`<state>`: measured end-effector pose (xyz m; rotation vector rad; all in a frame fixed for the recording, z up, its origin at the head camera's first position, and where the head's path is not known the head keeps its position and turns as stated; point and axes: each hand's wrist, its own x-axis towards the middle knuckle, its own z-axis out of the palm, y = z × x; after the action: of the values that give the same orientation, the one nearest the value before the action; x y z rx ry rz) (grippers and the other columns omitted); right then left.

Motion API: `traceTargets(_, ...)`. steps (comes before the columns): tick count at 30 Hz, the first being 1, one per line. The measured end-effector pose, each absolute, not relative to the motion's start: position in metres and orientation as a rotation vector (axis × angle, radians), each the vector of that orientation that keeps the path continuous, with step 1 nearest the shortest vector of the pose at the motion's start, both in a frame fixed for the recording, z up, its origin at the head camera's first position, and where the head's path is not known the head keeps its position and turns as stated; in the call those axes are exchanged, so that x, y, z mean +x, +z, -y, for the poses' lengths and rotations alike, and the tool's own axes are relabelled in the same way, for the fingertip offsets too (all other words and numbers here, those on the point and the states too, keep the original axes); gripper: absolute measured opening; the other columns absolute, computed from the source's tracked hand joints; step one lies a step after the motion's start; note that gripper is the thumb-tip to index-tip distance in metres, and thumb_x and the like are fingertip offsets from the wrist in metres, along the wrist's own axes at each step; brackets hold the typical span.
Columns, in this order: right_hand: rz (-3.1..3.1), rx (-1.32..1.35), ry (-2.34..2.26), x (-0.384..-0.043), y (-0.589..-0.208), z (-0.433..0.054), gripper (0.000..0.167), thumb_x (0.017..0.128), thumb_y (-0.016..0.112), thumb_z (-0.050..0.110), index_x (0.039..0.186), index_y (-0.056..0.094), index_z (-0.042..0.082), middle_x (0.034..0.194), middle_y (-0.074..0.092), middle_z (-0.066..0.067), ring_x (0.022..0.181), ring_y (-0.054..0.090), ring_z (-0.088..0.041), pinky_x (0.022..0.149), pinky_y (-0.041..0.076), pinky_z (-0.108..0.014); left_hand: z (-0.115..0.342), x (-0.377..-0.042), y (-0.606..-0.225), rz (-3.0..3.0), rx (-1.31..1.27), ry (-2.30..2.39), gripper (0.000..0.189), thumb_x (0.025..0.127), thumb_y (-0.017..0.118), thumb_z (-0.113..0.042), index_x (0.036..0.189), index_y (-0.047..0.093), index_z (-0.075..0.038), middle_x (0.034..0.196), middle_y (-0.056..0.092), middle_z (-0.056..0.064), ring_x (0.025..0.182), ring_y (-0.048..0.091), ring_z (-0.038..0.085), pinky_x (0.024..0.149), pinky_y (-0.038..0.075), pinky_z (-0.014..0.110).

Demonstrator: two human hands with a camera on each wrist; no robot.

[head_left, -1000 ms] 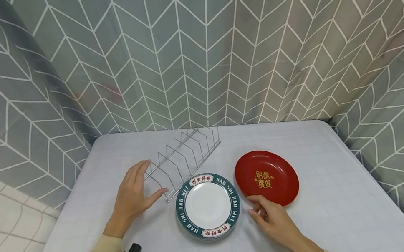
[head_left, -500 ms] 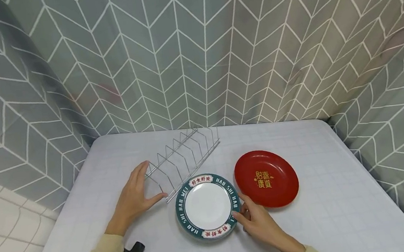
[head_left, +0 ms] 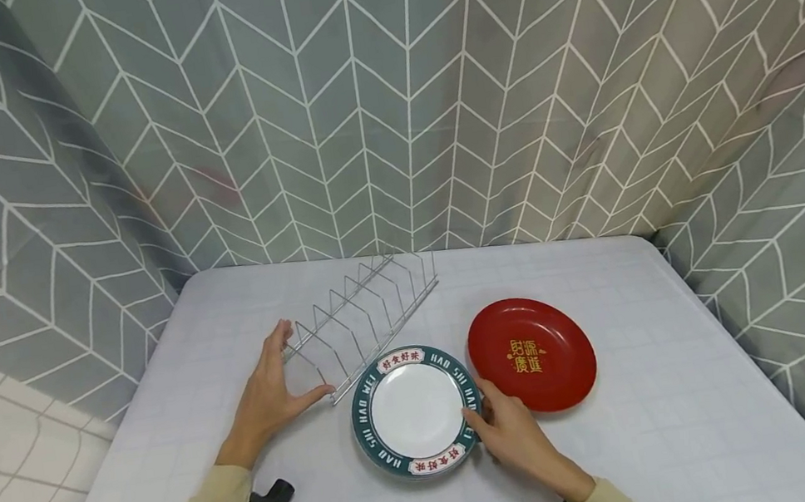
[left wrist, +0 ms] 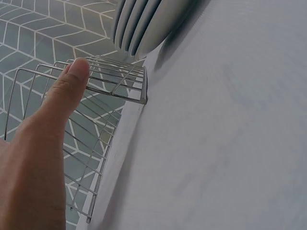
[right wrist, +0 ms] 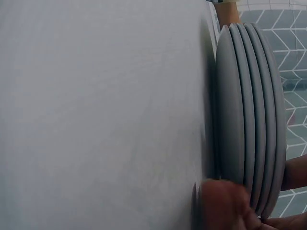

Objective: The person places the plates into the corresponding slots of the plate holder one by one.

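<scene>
In the head view, a stack of white plates with green lettered rims point(head_left: 416, 410) lies on the table. My right hand point(head_left: 511, 432) grips the top plate's right edge, thumb over the rim and fingers at its side. The right wrist view shows the stacked plates point(right wrist: 249, 115) edge-on, with fingertips at their lower end. A wire plate rack point(head_left: 371, 305) stands just behind the stack, slanting toward the back. My left hand point(head_left: 263, 402) holds the rack's near end between spread thumb and fingers. In the left wrist view, the thumb point(left wrist: 67, 88) lies against the rack's wires.
A red oval plate point(head_left: 532, 355) with gold characters lies right of the stack, near my right hand. The table point(head_left: 694, 416) has a white cloth. Patterned grey curtains point(head_left: 384, 102) stand behind it and at both sides.
My right hand has moved left from beside the red plate to the stack and taken hold of the top plate's rim. The top plate has turned slightly. My left hand stays at the rack.
</scene>
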<state>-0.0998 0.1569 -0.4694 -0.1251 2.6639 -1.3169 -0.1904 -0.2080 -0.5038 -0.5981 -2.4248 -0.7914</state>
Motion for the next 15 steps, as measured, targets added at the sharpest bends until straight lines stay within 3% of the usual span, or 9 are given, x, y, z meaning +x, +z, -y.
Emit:
traceTargets(4,-2.652,-0.089,-1.415,-0.098,-0.467,-0.159,0.052,0.094,0.065,0.015,0.14,0.045,0.0,0.069,0.054,-0.002,0.041,0.054,-0.015,0.039,0.051,-0.026,0.207,-0.189,-0.506,2.472,-0.563,-0.832,0.134,0.057,0.092,-0.048,0.157,0.013,-0.008,0.15,0.042,0.018,0.133,0.046,0.033,0.117,0.036,0.037)
traceTargets(8,-2.593,-0.032,-1.547,-0.099,-0.464,-0.16,0.049,0.094,0.064,0.01,0.14,0.046,0.005,0.073,0.059,-0.007,0.041,0.056,-0.019,0.039,0.052,-0.027,0.207,-0.189,-0.506,2.47,-0.551,-0.845,0.134,0.056,0.093,-0.046,0.157,0.013,-0.009,0.15,0.042,0.017,0.133,0.047,0.033,0.118,0.034,0.033)
traceTargets(12,-2.576,-0.008,-1.663,-0.101,-0.46,-0.16,0.046,0.095,0.062,0.008,0.139,0.049,0.008,0.1,0.07,-0.012,0.065,0.066,-0.016,0.057,0.06,-0.025,0.207,-0.188,-0.505,2.474,-0.546,-0.843,0.133,0.057,0.093,-0.045,0.157,0.013,-0.009,0.15,0.042,0.017,0.133,0.046,0.032,0.119,0.032,0.03)
traceTargets(15,-2.549,0.009,-1.741,-0.102,-0.455,-0.161,0.044,0.097,0.059,0.007,0.139,0.049,0.008,0.12,0.067,-0.016,0.087,0.067,-0.017,0.072,0.061,-0.023,0.208,-0.188,-0.505,2.475,-0.556,-0.83,0.133,0.057,0.094,-0.045,0.157,0.014,-0.008,0.15,0.042,0.017,0.133,0.047,0.033,0.115,0.038,0.039)
